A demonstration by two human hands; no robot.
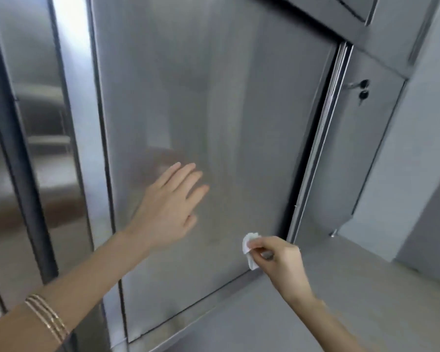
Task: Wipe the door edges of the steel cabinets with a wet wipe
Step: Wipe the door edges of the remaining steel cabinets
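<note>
Right hand (pixel 277 255) comes in from the lower right of the head view with its fingers curled, pinching a small crumpled white wet wipe (pixel 249 250) between thumb and fingertips. The wipe sticks out on the left of that hand, toward the steel, and sits near the lower right corner of the large cabinet door (pixel 214 97). It lies just above the door's bottom edge (pixel 201 303) and a little left of its vertical right edge (pixel 313 153). The picture is soft with motion there, so the wipe seems to touch the panel, but I cannot be sure. Left hand (pixel 170 212) is held out over the middle of the same door, well apart from the wipe. Its fingers are straight and slightly spread and it holds nothing. A dim reflection of it shows on the steel just above the fingertips. Thin gold bracelets (pixel 48 317) circle the left forearm. Right of the door's edge, a narrower steel panel carries a key lock (pixel 362 88). A flat steel ledge (pixel 341 288) runs below the right hand, and another shiny steel door (pixel 43 123) stands at the left.
</note>
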